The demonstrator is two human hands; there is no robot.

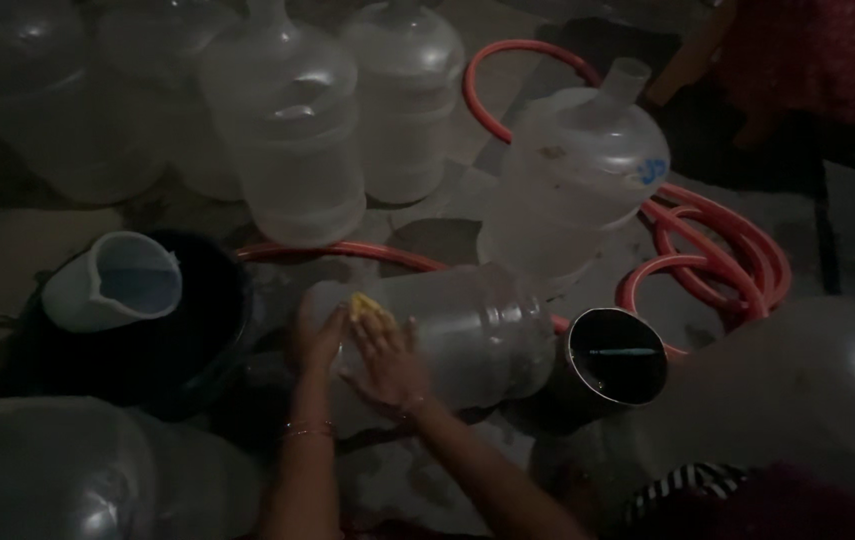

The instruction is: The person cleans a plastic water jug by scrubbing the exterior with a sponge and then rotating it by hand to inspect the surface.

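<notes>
The right hand (384,362) lay flat on the side of a clear water jug (447,335) that rested on its side on the floor (7,250). Its fingers were spread and its grip was released, and under the fingertips it pressed a small yellow sponge (370,305) against the jug's wall. The left hand (315,338) crossed beside it, palm against the same jug near its base end, steadying it; the fingers were loosely open rather than clenched, touching the plastic without closing round anything. A thin bangle (307,431) sat on the left wrist.

Just to the right of the lying jug, by its neck end, stood a round metal pot (615,362) with dark liquid inside. To the left sat a black bucket (202,330), and a pale plastic pitcher (117,282) leaned in it, tilted with its mouth showing. Behind the lying jug an orange hose (722,245) ran along the floor and coiled in loops at the right. A further jug (572,180) leaned tilted among those loops, its neck pointing up and away, and several more clear jugs (292,130) stood upright in a row at the back. Two other large jugs lay near the camera, one at lower left (57,465) and one at lower right (807,370). The scene was dim.
</notes>
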